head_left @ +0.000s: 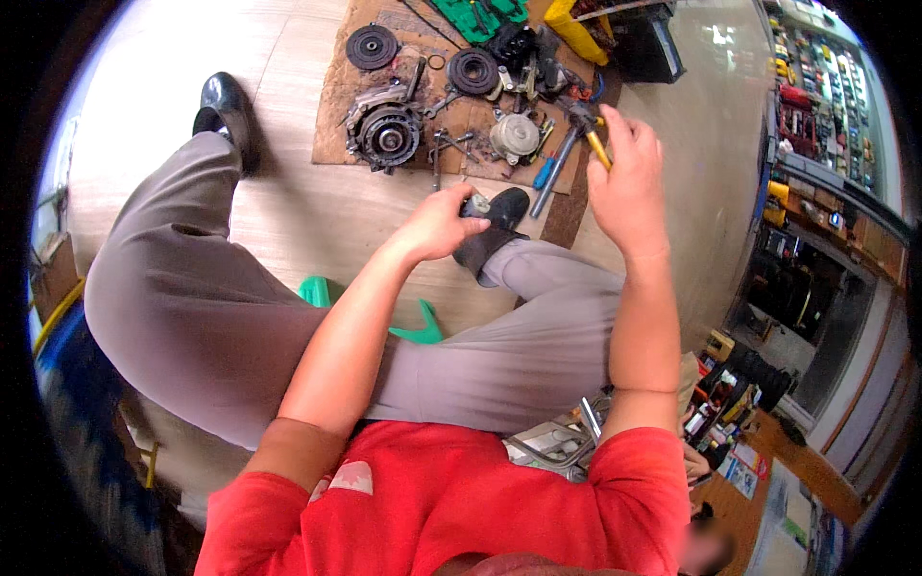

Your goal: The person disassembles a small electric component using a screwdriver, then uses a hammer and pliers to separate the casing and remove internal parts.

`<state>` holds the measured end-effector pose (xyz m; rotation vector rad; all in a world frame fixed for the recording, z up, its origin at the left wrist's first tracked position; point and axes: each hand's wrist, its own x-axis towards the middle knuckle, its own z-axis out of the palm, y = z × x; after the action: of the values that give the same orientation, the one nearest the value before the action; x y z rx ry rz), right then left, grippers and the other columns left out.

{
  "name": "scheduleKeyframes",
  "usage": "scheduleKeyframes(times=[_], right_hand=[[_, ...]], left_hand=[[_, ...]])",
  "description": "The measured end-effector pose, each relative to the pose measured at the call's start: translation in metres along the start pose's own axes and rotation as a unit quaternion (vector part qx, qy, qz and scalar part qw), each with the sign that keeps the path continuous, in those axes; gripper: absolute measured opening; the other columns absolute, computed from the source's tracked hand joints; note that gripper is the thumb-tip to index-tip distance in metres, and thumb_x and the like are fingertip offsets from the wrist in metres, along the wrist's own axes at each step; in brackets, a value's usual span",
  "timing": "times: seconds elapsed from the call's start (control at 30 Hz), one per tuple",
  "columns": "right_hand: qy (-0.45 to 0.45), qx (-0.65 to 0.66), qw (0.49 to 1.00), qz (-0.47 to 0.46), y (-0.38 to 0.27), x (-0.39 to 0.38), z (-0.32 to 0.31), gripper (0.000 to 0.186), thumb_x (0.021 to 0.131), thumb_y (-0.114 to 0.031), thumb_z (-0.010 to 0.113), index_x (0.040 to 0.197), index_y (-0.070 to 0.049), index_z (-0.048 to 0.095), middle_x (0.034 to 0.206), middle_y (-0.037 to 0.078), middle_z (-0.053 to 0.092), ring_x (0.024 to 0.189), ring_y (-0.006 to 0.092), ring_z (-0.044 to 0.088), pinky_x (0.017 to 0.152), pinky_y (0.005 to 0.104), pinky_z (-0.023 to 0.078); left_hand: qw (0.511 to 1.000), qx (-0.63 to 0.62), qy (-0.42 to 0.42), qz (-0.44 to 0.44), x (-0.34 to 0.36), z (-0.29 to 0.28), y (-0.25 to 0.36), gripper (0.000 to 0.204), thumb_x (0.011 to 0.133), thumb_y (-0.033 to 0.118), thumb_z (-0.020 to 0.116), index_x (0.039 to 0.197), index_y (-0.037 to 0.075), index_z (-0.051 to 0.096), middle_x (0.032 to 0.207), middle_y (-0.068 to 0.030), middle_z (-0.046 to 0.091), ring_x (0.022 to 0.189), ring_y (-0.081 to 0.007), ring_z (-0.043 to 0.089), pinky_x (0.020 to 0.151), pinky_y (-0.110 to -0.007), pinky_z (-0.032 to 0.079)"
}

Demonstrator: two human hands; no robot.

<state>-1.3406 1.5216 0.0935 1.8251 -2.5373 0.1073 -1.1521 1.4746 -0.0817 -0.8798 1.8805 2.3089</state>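
My left hand (pixel 437 228) is closed round a small grey metal part (pixel 476 205), above my shoe; the part's lower side is hidden by my fingers. On the right, my right hand (pixel 629 178) grips a yellow-handled tool (pixel 597 149) between thumb and fingers; its dark end overlaps the tools behind, so its exact kind is unclear. Beside it a grey metal bar (pixel 554 180) and a blue-handled screwdriver (pixel 545 173) lie on the cardboard. Ahead are a round ribbed metal housing (pixel 389 134), a silver round motor-like part (pixel 515 136) and a T-shaped wrench (pixel 438 158).
Greasy cardboard (pixel 331 134) carries two dark pulleys, one a loose disc (pixel 371 47). At its back lie a green tool case (pixel 475 14) and a yellow-and-black box (pixel 643 43). A green stool (pixel 418 326) is under me. Stocked shelves (pixel 826 115) line the right.
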Motion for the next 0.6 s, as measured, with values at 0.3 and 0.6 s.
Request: scheduleKeyframes(times=[0.3,0.6], right_hand=[[0.101,0.0,0.995,0.014,0.028,0.002,-0.046,0.046,0.081,-0.007,0.06,0.126,-0.004,0.056,0.112,0.023,0.055,0.103,0.0408,0.054,0.094,0.0471,0.044],[0.169,0.168,0.965,0.107,0.014,-0.008,-0.097,0.042,0.083,-0.005,0.061,0.124,0.003,0.055,0.113,0.024,0.059,0.107,0.037,0.06,0.091,0.0384,0.048]], left_hand=[[0.998,0.059,0.007,-0.019,0.005,0.002,-0.007,0.037,0.083,0.021,0.073,0.106,-0.005,0.062,0.093,-0.0213,0.068,0.087,-0.0317,0.066,0.08,-0.041,0.05],[0.995,0.068,0.011,-0.068,0.009,0.007,-0.007,0.033,0.088,0.018,0.07,0.107,-0.007,0.059,0.078,-0.0087,0.063,0.069,-0.0151,0.057,0.064,-0.033,0.048]])
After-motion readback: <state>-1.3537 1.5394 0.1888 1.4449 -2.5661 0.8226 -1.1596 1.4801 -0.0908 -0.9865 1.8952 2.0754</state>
